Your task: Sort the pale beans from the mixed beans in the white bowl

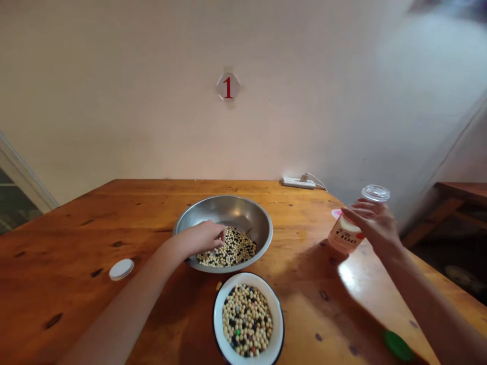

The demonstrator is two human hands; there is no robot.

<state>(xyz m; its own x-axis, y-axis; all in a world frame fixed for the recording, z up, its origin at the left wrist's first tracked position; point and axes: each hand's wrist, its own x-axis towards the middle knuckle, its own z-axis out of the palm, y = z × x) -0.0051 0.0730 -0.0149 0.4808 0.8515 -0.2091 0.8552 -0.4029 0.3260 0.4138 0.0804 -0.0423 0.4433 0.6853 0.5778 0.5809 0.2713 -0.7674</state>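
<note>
My left hand (211, 236) is inside a wide steel bowl (262, 213), just over a layer of pale and black beads or beans (238, 248). Its fingers are curled closed; whatever is in them is hidden. On the right, my right hand (375, 223) is wrapped around a clear plastic jar (346, 235) with a printed label, which tilts above the table. In front of the steel bowl stands a white enamel bowl (280, 314) with a dark rim. It holds similar pale and black pieces, with a green and a red one among them.
A white lid (122, 269) lies on the wooden table (152, 218) at the left. Near the front right is a green lid (397, 345). Something pink (336, 214) shows behind the jar. At the back, a power strip (299, 183) sits against the wall.
</note>
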